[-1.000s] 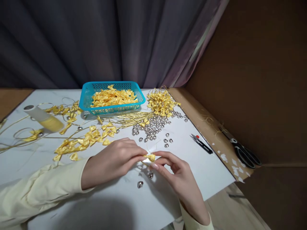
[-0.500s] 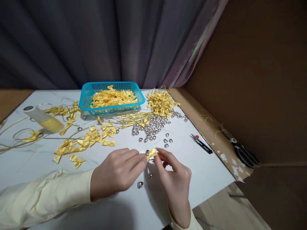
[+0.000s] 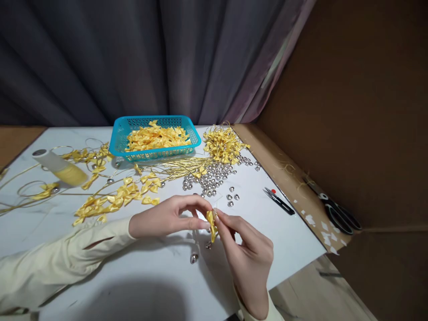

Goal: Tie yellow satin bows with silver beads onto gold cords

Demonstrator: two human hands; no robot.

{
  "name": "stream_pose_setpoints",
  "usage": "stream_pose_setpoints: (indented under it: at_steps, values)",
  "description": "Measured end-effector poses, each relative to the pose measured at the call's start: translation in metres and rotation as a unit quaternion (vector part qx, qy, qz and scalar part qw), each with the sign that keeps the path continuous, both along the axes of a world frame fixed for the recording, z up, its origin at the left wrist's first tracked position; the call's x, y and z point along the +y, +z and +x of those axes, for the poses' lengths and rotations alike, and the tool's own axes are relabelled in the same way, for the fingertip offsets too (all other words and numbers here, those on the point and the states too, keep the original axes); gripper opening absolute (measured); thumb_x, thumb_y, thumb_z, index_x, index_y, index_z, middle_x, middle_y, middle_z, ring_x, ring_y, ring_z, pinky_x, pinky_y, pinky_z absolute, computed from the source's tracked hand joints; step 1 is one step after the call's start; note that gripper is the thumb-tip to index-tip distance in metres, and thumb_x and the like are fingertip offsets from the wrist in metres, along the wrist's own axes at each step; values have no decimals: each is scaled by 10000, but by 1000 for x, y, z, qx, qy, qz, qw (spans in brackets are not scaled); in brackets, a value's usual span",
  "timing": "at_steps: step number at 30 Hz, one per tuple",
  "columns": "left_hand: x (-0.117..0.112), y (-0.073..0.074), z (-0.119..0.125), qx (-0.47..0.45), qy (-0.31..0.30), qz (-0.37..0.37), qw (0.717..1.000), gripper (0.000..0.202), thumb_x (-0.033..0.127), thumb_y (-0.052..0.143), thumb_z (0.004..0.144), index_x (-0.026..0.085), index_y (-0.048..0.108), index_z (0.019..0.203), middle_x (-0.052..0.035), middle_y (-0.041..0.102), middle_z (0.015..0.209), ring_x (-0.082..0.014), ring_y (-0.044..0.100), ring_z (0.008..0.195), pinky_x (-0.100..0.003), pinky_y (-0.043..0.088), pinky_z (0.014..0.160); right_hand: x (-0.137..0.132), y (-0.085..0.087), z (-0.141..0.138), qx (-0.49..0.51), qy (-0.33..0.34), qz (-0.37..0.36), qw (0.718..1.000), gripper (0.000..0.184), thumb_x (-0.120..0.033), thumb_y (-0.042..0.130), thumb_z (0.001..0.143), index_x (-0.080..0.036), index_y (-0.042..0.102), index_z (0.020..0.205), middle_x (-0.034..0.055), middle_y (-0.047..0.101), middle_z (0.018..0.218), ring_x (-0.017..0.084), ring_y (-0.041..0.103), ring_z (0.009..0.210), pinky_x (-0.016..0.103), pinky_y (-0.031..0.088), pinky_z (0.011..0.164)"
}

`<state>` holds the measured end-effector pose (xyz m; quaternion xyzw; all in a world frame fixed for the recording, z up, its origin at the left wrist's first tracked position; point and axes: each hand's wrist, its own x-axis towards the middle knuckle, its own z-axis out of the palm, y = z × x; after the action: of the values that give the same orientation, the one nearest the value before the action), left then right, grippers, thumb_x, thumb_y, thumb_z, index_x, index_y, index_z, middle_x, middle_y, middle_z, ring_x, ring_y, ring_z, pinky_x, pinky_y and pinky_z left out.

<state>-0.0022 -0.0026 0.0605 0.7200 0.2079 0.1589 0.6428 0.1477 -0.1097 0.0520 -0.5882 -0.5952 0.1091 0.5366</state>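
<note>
A small yellow ribbon bow (image 3: 211, 226) hangs upright between my fingertips, just above the table. My left hand (image 3: 170, 217) pinches its left side, the thumb below and the forefinger above. My right hand (image 3: 249, 252) grips the right edge between thumb and forefinger; a small shiny bit shows there, too small to make out. Beneath the fingers lie two loose silver bells, the nearer bell (image 3: 194, 258) apart from the other. To the left spreads a cluster of yellow bows (image 3: 122, 196), partly behind my left sleeve.
A blue basket (image 3: 155, 156) full of bows stands at the back. Beside it are a pile of bows on gold cords (image 3: 223, 143) and many silver bells (image 3: 217, 174). A glue bottle (image 3: 63, 169) leans at left. Thread snips (image 3: 281, 203) and black scissors (image 3: 337, 214) lie at right.
The bow has turned from lying sideways to upright. My left hand has rolled from a closed grip so its thumb and forefinger now show; my right hand has shifted slightly down and right.
</note>
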Motion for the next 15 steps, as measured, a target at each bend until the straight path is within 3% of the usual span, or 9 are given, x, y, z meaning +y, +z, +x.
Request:
stream_pose_setpoints:
  at_steps: [4,9,15]
  values:
    - [-3,-1,1,-6,-2,-120,993,189,204,622,796,173,570,975,-45,635,998,-179,592,945,-310,446,843,-1,-2,-4,-40,1,18,999,186,-71,542,844,-179,682,902,15,613,643,115,527,525,246,451,494]
    - [-3,-4,3,-15,27,-221,975,186,209,680,748,170,594,909,-2,627,833,-138,581,794,-263,428,752,-1,-6,-5,-86,-2,49,995,256,-36,511,843,-173,641,1016,44,630,715,135,584,608,253,468,531]
    - [1,-6,5,-24,36,-351,935,176,229,738,703,131,662,828,-6,631,740,-104,549,667,-226,398,672,4,-9,3,-144,-76,26,986,183,-68,483,848,-154,635,902,10,550,611,119,511,533,242,419,503]
